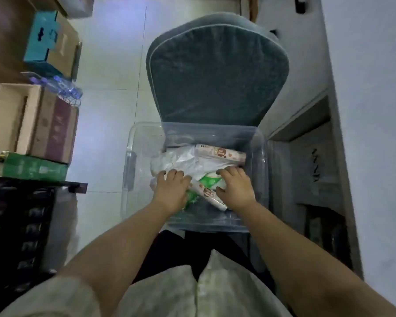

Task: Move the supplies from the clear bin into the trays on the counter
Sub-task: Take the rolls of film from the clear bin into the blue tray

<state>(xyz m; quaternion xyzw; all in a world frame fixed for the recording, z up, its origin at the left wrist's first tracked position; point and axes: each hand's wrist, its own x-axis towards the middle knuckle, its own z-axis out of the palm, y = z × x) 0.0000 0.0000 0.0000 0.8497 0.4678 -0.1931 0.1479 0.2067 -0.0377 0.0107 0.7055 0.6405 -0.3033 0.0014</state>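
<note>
Both bare forearms reach forward and down into the clear bin [133, 170], which sits on the seat of a grey-green cushioned chair [217, 74]. The left hand [170, 188] lies palm down on the white plastic bags [178, 160], fingers curled over the crumpled film, though whether they actually grip it I cannot tell. The right hand [234, 185] is also palm down, fingers bent and spread over a green-and-white packet [209, 180], touching it; a firm hold is not visible. 1 printed roll [209, 195] lies diagonally between the 2 hands, and a 2nd roll [221, 153] rests along the bin's far wall. Cardboard boxes [32, 124] stand at left.
</note>
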